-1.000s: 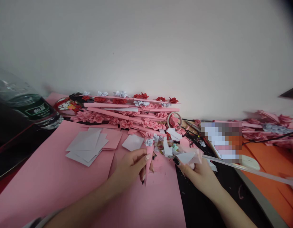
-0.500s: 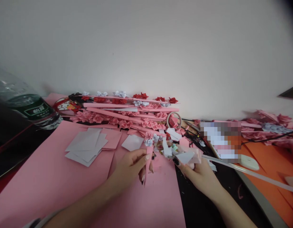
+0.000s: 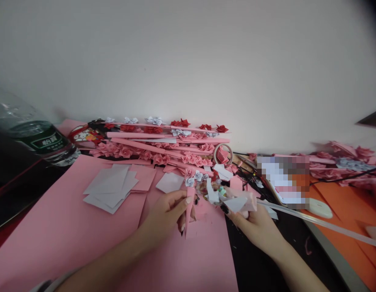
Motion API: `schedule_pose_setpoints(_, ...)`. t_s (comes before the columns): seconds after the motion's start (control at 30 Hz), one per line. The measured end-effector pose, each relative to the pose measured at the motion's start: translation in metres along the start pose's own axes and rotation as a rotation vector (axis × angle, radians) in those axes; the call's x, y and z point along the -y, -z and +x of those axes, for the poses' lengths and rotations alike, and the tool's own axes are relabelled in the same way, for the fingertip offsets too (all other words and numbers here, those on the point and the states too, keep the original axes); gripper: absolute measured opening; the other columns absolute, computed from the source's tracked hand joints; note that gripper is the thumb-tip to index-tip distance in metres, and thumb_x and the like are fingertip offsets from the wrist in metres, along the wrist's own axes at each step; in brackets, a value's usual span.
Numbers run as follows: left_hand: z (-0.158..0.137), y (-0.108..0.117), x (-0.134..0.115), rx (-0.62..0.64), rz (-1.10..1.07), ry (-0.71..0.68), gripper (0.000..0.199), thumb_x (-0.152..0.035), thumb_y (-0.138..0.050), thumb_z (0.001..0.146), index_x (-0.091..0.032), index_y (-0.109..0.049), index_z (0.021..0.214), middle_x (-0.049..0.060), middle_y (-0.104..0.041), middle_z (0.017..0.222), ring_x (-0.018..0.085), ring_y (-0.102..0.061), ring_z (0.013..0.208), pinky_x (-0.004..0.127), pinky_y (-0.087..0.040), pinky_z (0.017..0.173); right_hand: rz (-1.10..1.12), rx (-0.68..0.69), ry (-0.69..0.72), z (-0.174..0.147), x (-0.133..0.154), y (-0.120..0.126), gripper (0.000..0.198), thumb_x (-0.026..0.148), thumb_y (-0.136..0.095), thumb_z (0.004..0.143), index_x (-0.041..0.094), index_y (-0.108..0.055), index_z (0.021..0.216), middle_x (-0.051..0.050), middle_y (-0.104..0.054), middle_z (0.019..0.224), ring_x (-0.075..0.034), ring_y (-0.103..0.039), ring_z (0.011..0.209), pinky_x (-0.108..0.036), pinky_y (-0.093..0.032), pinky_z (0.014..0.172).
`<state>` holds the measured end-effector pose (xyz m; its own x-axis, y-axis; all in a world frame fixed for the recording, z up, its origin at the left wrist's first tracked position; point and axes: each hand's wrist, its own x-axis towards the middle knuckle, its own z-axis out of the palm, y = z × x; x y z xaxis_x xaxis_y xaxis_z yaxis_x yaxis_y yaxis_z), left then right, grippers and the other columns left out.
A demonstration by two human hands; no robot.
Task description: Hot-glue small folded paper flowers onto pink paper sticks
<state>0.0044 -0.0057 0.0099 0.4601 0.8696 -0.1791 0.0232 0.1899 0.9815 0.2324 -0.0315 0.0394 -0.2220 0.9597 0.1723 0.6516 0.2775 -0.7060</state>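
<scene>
Between its fingertips my left hand (image 3: 172, 211) pinches a slim rolled pink paper cone (image 3: 189, 211), held upright with its narrow end down. Small white and pink paper flowers (image 3: 190, 181) sit at the cone's wide top end. My right hand (image 3: 251, 221) grips a pale pink hot glue gun (image 3: 250, 201), from whose back a long clear glue stick (image 3: 297, 214) runs out to the right. White paper scraps (image 3: 212, 193) lie around the front of the gun and partly hide its nozzle, which is near the cone. Large pink paper sheets (image 3: 163, 259) lie beneath my left hand.
White paper squares (image 3: 110, 182) are stacked at left. Pink paper rolls and folded roses (image 3: 157, 157) line the wall, with a tape roll (image 3: 215, 155) beside them. A water bottle (image 3: 43, 138) stands left; a blurred-out phone (image 3: 282, 182) and orange sheets (image 3: 337, 211) lie right.
My right hand and the glue gun have shifted slightly left, nearer the cone. My left hand has barely moved, still pinching the cone.
</scene>
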Motion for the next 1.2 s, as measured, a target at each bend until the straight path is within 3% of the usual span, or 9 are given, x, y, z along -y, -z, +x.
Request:
schedule_pose_setpoints(0.13, 0.0, 0.001, -0.001, -0.007, -0.01, 0.0, 0.033, -0.041, -0.046, 0.091, -0.015, -0.057, 0.073, -0.002, -0.056, 0.059, 0.006, -0.045, 0.043, 0.02, -0.036, 0.046, -0.048, -0.058, 0.0, 0.001, -0.003, 0.003, 0.019, 0.029, -0.051, 0.083, 0.019, -0.067, 0.079, 0.002, -0.056, 0.051, -0.015, -0.051, 0.046, -0.027, -0.049, 0.053)
schedule_pose_setpoints(0.27, 0.0, 0.002, -0.003, -0.028, -0.011, -0.002, 0.033, -0.04, -0.046, 0.09, -0.015, -0.056, 0.073, -0.001, -0.058, 0.064, 0.006, -0.044, 0.044, 0.02, -0.036, 0.047, -0.144, -0.288, -0.089, 0.001, -0.011, 0.009, 0.019, 0.035, -0.054, 0.081, 0.02, -0.067, 0.083, -0.002, -0.065, 0.067, -0.02, -0.061, 0.061, -0.03, -0.05, 0.062)
schedule_pose_setpoints(0.43, -0.001, 0.001, -0.003, -0.061, 0.002, 0.002, 0.032, -0.04, -0.045, 0.091, -0.015, -0.055, 0.073, -0.001, -0.058, 0.067, 0.005, -0.04, 0.043, 0.02, -0.034, 0.046, -0.268, -0.483, -0.192, 0.003, -0.018, 0.017, 0.025, 0.033, -0.054, 0.079, 0.019, -0.064, 0.097, -0.005, -0.068, 0.077, -0.021, -0.063, 0.067, -0.028, -0.047, 0.059)
schedule_pose_setpoints(0.63, -0.002, 0.001, -0.004, -0.08, 0.01, 0.013, 0.035, -0.044, -0.045, 0.091, -0.016, -0.053, 0.071, -0.005, -0.046, 0.055, 0.005, -0.032, 0.042, 0.019, -0.025, 0.044, -0.494, -0.418, -0.302, 0.009, -0.026, 0.027, 0.035, 0.037, -0.051, 0.078, 0.019, -0.059, 0.106, -0.007, -0.069, 0.081, -0.024, -0.064, 0.067, -0.03, -0.044, 0.055)
schedule_pose_setpoints(0.8, -0.002, 0.002, -0.004, -0.091, 0.02, 0.022, 0.036, -0.047, -0.044, 0.091, -0.017, -0.052, 0.071, -0.006, -0.043, 0.056, 0.005, -0.026, 0.042, 0.019, -0.02, 0.042, -0.617, -0.33, -0.347, 0.01, -0.039, 0.027, 0.041, 0.029, -0.052, 0.076, 0.017, -0.054, 0.114, -0.011, -0.068, 0.099, -0.029, -0.065, 0.084, -0.035, -0.047, 0.064)
schedule_pose_setpoints(0.97, -0.006, 0.0, -0.01, -0.103, 0.124, 0.015, 0.037, -0.044, -0.044, 0.091, -0.017, -0.051, 0.066, -0.008, -0.035, 0.051, 0.007, -0.024, 0.042, 0.02, -0.018, 0.043, -0.671, -0.249, -0.253, 0.011, -0.049, 0.023, 0.043, 0.021, -0.053, 0.075, 0.01, -0.053, 0.117, -0.017, -0.061, 0.11, -0.03, -0.06, 0.098, -0.043, -0.048, 0.081)
schedule_pose_setpoints(1.1, -0.008, -0.003, -0.012, -0.104, 0.275, 0.014, 0.036, -0.038, -0.041, 0.091, -0.018, -0.052, 0.063, -0.008, -0.029, 0.047, 0.008, -0.028, 0.042, 0.021, -0.023, 0.045, -0.567, -0.5, -0.039, 0.01, -0.035, 0.026, 0.04, 0.03, -0.06, 0.079, 0.013, -0.057, 0.115, -0.014, -0.058, 0.102, -0.029, -0.056, 0.098, -0.042, -0.048, 0.081)
schedule_pose_setpoints(1.13, -0.008, -0.003, -0.011, -0.097, 0.31, 0.005, 0.036, -0.036, -0.041, 0.091, -0.018, -0.052, 0.063, -0.008, -0.031, 0.047, 0.008, -0.031, 0.042, 0.021, -0.024, 0.046, -0.515, -0.573, 0.027, 0.009, -0.029, 0.025, 0.034, 0.028, -0.061, 0.08, 0.014, -0.059, 0.111, -0.012, -0.058, 0.099, -0.027, -0.057, 0.094, -0.04, -0.048, 0.079)
schedule_pose_setpoints(1.2, -0.009, -0.005, -0.008, -0.086, 0.384, -0.034, 0.034, -0.031, -0.04, 0.091, -0.018, -0.051, 0.062, -0.007, -0.036, 0.048, 0.008, -0.035, 0.043, 0.021, -0.025, 0.046, -0.397, -0.596, 0.158, 0.005, -0.014, 0.017, 0.016, 0.02, -0.059, 0.083, 0.018, -0.063, 0.098, -0.008, -0.059, 0.09, -0.021, -0.058, 0.084, -0.033, -0.048, 0.073)
